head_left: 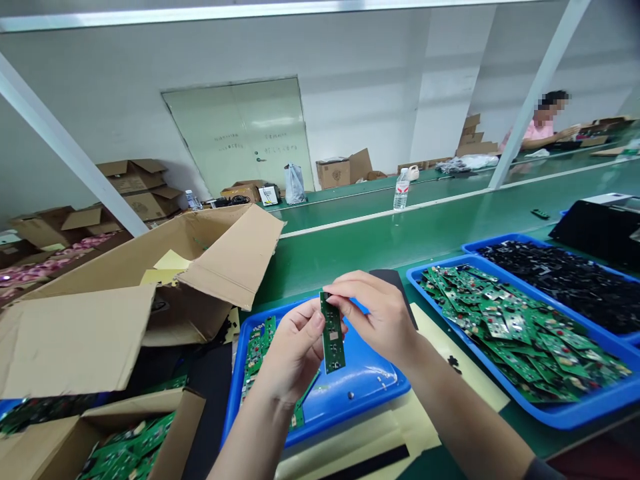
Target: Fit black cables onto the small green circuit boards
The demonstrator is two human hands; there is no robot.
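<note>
Head view: left hand (295,347) and right hand (380,317) pinch a green circuit board (333,340) between thumbs and fingers, above a blue tray (363,380). To the right, a second tray (560,419) holds heaped boards (505,327); beyond stands a water bottle (401,192), then a pale door (240,123).

Electronics assembly workshop: green workbench (350,250), blue trays (560,419) of circuit boards (510,323), cardboard boxes (237,257).

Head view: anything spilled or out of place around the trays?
Possibly: small black pieces lie loose on the yellow paper, outside any tray, and what looks like a single board lies alone on the green bench, apart from the piled boards.
</note>
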